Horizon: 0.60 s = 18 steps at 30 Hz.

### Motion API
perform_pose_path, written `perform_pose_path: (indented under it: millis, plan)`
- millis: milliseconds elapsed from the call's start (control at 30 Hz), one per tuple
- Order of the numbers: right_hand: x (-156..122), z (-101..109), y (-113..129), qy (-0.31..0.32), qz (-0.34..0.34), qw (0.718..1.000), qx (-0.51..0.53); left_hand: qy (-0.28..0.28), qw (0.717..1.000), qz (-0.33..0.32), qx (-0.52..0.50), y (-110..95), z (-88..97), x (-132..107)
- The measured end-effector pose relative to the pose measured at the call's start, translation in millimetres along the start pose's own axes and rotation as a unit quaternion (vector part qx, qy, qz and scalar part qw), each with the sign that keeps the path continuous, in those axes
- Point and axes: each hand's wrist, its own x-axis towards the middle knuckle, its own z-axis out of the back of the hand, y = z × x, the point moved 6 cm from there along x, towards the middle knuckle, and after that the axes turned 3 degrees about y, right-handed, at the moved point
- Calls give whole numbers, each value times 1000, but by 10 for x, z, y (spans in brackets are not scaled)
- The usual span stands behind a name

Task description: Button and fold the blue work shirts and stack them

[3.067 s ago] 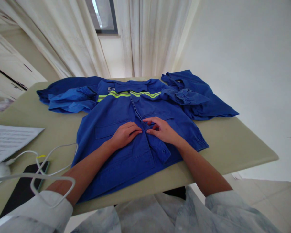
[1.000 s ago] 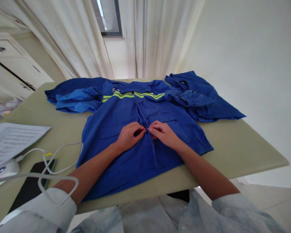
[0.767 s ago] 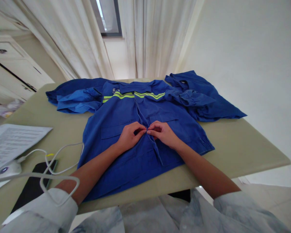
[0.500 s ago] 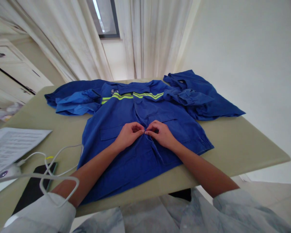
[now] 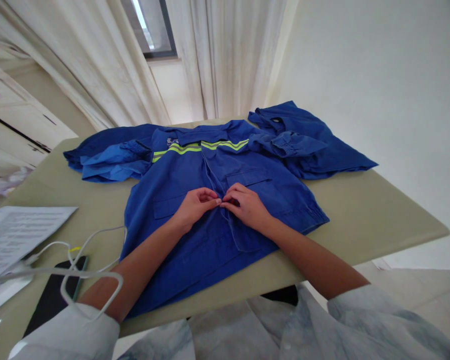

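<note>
A blue work jacket point(image 5: 180, 175) with yellow-green reflective stripes lies front up on the beige table point(image 5: 378, 220), its sleeves bunched at the far left and far right. My left hand point(image 5: 195, 207) and my right hand point(image 5: 247, 205) meet at the jacket's front opening, near its middle. Both pinch the two front edges together, fingertips nearly touching. Whatever small fastening lies between the fingertips is hidden.
White sheets of paper point(image 5: 18, 235) lie at the table's left edge. A white cable point(image 5: 78, 250) loops over a dark phone point(image 5: 52, 295) near my left sleeve. Curtains point(image 5: 225, 55) and a window stand behind the table; a white cabinet point(image 5: 18, 130) is at the far left.
My hands went from resting flat on the jacket front to pinching its two edges together at the middle. The lower front flap has been drawn closer. The view shifted slightly.
</note>
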Motion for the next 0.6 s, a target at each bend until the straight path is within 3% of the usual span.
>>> perform_pose_path:
  millis: [300,600]
  plan:
    - [23,51,-4,29,-7,999,37,17,999,23,-27,82,23,39]
    - [7,38,7,45,1,999,14,65,997,-26,31,3,-19,26]
